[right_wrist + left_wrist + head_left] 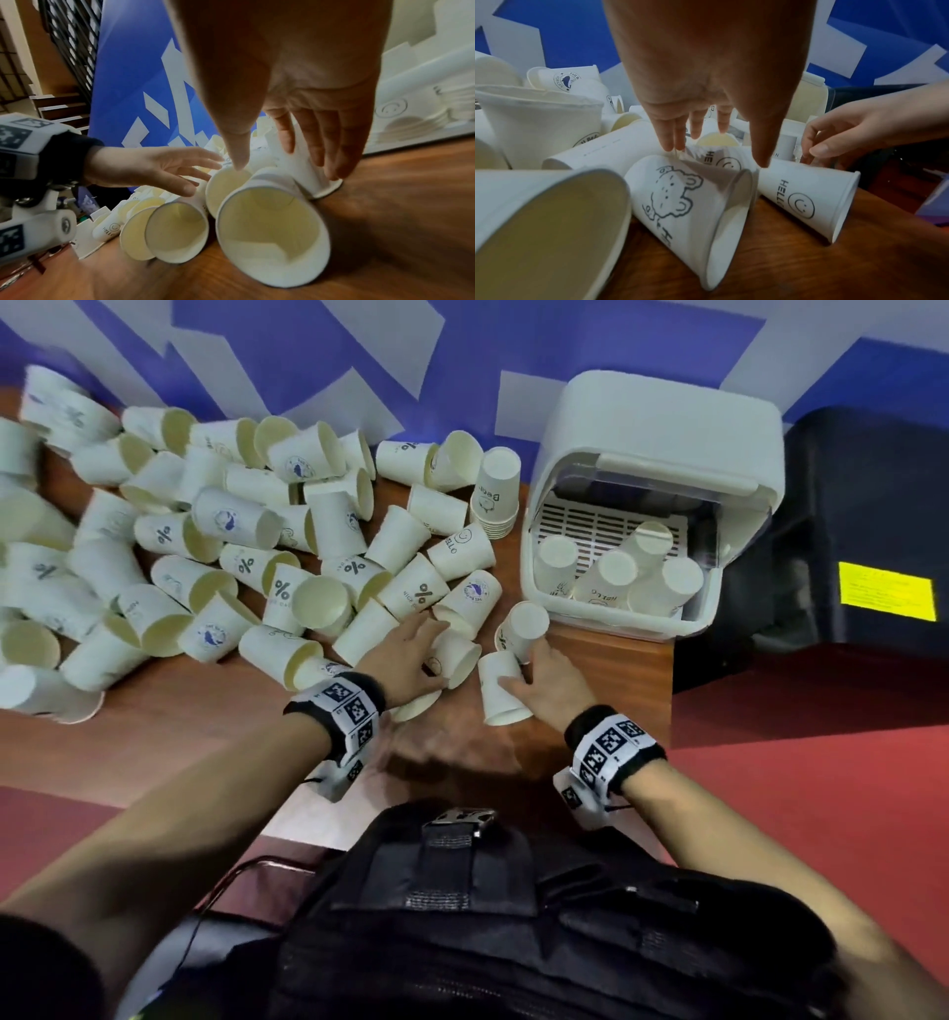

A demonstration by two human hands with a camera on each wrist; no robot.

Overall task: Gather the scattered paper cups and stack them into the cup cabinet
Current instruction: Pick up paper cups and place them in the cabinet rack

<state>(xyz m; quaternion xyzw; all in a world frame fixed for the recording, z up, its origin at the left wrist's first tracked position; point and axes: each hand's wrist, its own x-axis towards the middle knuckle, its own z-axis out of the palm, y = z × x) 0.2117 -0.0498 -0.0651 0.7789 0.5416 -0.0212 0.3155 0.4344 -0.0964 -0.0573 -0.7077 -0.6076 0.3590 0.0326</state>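
Note:
Paper cups (246,546) lie scattered in a heap over the wooden table (205,737). The white cup cabinet (652,454) stands at the right with its lid up and several upturned cups (616,572) inside. My left hand (431,639) reaches flat over a lying cup with a bear drawing (680,203), fingers straight, thumb tip near a "HELLO" smiley cup (805,199). My right hand (524,665) is spread, its fingers (316,146) lying against an upturned cup (524,624). Its thumb reaches over a lying cup (503,695), whose mouth (272,233) faces the right wrist camera.
A stack of nested upturned cups (495,500) stands left of the cabinet. A black case with a yellow label (873,531) sits to the cabinet's right, beyond the table's right edge (672,670). A blue and white wall panel (411,361) backs the table. Red floor (821,788) lies at the right.

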